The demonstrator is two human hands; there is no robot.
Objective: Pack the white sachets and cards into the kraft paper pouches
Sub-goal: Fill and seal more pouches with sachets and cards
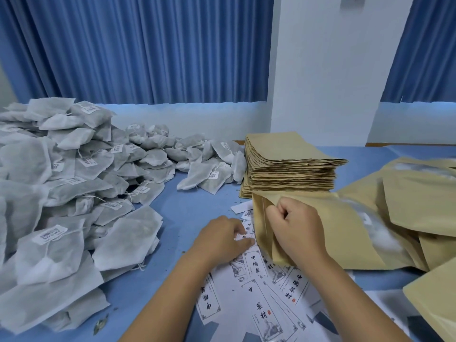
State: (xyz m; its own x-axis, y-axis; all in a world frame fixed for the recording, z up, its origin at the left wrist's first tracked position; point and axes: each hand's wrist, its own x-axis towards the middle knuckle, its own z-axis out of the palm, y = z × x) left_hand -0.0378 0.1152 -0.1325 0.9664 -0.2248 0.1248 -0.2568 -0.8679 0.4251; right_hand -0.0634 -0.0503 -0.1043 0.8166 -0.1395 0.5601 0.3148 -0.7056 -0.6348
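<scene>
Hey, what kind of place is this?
Probably a small hand-packing workroom: a big heap of white sachets, a tall stack of kraft pouches and printed cards spread over a blue-covered table.

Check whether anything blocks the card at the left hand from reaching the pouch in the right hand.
Nothing visible does. The left hand pinches a card right beside the pouch, whose edge facing the card the right hand grips. No other thing lies between them.

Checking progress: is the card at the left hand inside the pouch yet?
Out: the left hand pinches the card beside the pouch, which the right hand grips.
</scene>
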